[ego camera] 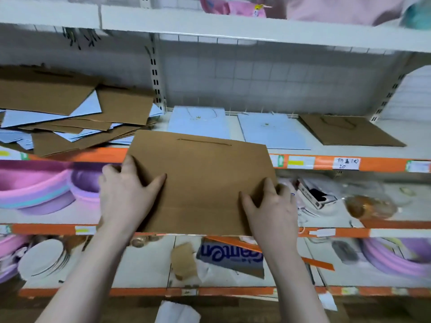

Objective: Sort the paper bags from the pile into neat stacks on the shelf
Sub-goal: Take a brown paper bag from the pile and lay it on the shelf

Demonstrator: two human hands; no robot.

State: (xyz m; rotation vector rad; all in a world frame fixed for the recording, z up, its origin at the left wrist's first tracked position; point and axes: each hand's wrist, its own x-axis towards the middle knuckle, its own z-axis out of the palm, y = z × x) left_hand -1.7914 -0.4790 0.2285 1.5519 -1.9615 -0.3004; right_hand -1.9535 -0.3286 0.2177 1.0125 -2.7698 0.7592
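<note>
A flat brown paper bag (203,180) hangs in front of the shelf edge, held by both hands. My left hand (126,194) grips its left side, thumb on top. My right hand (268,206) grips its lower right side, thumb on top too. A messy pile of brown and light blue bags (70,120) lies on the shelf at the left. Two light blue stacks (198,122) (270,131) lie flat behind the held bag, and a brown stack (349,134) lies to their right.
The shelf (338,163) has an orange front strip with price labels. An upper shelf board (210,26) hangs overhead. Pink and purple basins (42,190) fill the lower shelf at the left; boxes and packets sit below at the right.
</note>
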